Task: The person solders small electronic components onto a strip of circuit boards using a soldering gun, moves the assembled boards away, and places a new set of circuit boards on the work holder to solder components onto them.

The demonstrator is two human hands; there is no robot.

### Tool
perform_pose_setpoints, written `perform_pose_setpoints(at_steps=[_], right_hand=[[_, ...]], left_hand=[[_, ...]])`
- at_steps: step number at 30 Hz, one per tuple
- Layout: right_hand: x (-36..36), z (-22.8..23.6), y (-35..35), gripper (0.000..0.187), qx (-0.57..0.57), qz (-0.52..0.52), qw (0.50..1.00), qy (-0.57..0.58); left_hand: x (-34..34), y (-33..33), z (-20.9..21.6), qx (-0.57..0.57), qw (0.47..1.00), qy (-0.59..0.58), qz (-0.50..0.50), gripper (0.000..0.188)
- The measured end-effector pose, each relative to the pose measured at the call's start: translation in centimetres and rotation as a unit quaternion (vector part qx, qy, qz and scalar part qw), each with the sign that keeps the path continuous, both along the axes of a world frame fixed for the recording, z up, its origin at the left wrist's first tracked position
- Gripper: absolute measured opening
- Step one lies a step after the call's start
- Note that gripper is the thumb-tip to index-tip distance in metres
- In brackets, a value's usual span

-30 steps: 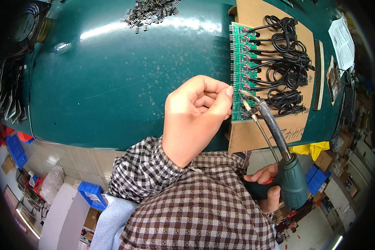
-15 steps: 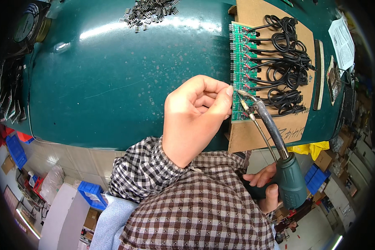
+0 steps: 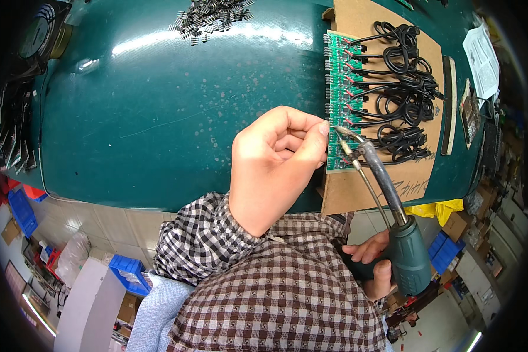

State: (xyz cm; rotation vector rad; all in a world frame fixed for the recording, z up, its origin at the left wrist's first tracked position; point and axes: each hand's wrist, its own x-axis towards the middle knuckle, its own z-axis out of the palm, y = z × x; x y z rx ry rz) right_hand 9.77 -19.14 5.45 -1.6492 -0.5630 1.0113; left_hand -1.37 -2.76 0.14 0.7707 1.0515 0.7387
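Note:
My left hand (image 3: 278, 164) is closed in a pinch at the left edge of a row of green circuit boards (image 3: 344, 70). Whatever sits between thumb and forefinger is hidden by the fingertips. My right hand (image 3: 374, 258) grips a dark green soldering gun (image 3: 409, 252), its fingers wrapped round the handle. The bent metal tip of the gun reaches the boards just right of my left fingertips, with a thin feed tube beside it. Small pin connectors (image 3: 327, 76) stick out along the boards' left edge above my hand. Black cables (image 3: 402, 88) with red wires run off to the right.
The boards and coiled cables lie on a brown cardboard sheet (image 3: 358, 196) on the green table (image 3: 158, 117). A heap of small black pin connectors (image 3: 211, 17) lies at the far side. A fan-like device (image 3: 41, 32) stands far left; a paper sheet (image 3: 481, 61) lies far right.
Almost nothing differs. Both hands and the soldering gun stay in place, with the boards shifted very slightly to the right at most.

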Motion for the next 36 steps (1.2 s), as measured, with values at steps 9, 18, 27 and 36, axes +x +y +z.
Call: perform_pose_setpoints(at_steps=[9,18,27,36], right_hand=[[0.4,-0.1,0.0,0.053,0.026,0.010,0.999,-0.022],[1.3,-0.5,1.7,0.045,0.155,-0.038,0.986,0.054],[1.9,-0.9,2.7,0.043,0.167,-0.044,0.976,0.131],[3.1,-0.5,3.1,0.049,0.153,-0.068,0.969,0.181]], left_hand=[[-0.1,-0.1,-0.2,0.000,1.000,-0.005,-0.001,0.013],[-3.6,3.1,0.2,0.248,0.947,0.181,0.091,0.018],[-5.3,7.2,1.1,0.322,0.876,0.360,0.014,0.017],[-3.9,10.6,-0.5,0.465,0.740,0.486,-0.011,0.009]])
